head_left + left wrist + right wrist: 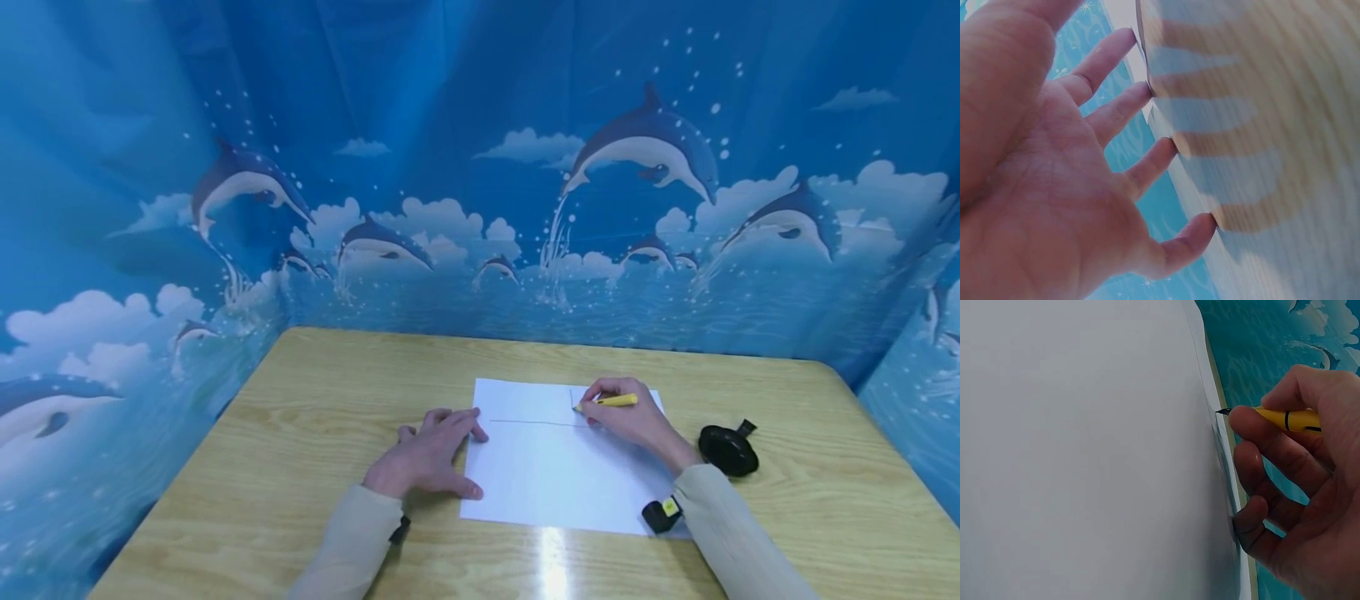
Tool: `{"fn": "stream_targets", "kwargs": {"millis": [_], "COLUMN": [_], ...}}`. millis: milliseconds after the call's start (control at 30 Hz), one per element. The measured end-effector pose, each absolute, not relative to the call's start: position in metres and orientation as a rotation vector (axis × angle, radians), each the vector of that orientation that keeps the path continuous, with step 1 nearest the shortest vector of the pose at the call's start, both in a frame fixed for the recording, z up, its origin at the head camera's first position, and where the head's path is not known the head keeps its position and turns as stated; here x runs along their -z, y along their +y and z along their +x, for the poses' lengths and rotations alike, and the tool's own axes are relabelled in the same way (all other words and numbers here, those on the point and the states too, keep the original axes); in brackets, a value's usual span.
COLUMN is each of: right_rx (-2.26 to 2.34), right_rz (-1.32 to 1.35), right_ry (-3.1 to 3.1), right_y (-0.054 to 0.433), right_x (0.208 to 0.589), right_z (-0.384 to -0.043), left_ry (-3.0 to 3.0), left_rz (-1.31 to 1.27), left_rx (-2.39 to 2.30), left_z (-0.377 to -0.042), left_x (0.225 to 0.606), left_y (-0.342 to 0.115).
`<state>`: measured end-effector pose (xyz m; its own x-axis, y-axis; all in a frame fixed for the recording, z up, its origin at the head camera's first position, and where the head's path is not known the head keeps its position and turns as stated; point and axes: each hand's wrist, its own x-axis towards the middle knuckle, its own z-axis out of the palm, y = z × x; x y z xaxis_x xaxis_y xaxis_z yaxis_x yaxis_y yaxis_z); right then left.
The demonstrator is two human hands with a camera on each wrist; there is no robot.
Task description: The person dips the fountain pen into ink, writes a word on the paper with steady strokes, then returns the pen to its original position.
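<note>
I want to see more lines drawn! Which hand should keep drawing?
Probably the right hand: it grips the yellow pen, tip on the paper. The left hand lies flat at the paper's edge.

My arms wear long beige sleeves [352, 533] down to the wrists. A small black camera [662, 513] with a yellow mark is strapped under my right wrist.

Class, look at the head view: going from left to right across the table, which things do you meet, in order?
left hand → sheet of paper → right hand holding the yellow pen → black round object
</note>
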<state>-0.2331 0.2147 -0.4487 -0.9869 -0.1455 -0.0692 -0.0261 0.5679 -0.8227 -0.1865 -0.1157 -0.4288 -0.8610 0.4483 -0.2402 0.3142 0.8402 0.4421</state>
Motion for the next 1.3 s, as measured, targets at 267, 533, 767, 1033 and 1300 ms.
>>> {"fn": "stream_targets", "kwargs": {"millis": [267, 533, 767, 1033, 1300], "right_rx": [1.381, 1.365, 1.374, 1.387, 1.381], "right_rz": [-0.165, -0.177, -0.195, -0.218, -0.216], "right_ry": [2.651, 2.654, 2.638, 2.615, 2.601], "right_y": [0.2144, 0.2157, 0.2156, 0.2155, 0.2165], "right_x": [0.4479, 0.4484, 0.4483, 0.4484, 0.4491], "right_z": [-0.2317, -0.2306, -0.2283, -0.2278, -0.2277], "left_ry": [2.679, 2.68, 2.688, 2.682, 2.678], "left_rz": [0.566, 0.574, 0.584, 0.587, 0.583], "left_rx": [-0.558, -0.557, -0.549, -0.561, -0.565], "left_z": [-0.1874, -0.1872, -0.1873, -0.1877, -0.1871], "left_x": [0.4296, 0.4283, 0.4293, 0.429, 0.4287], "left_y": [-0.1155, -0.1152, -0.1155, -0.1162, -0.1161]}}
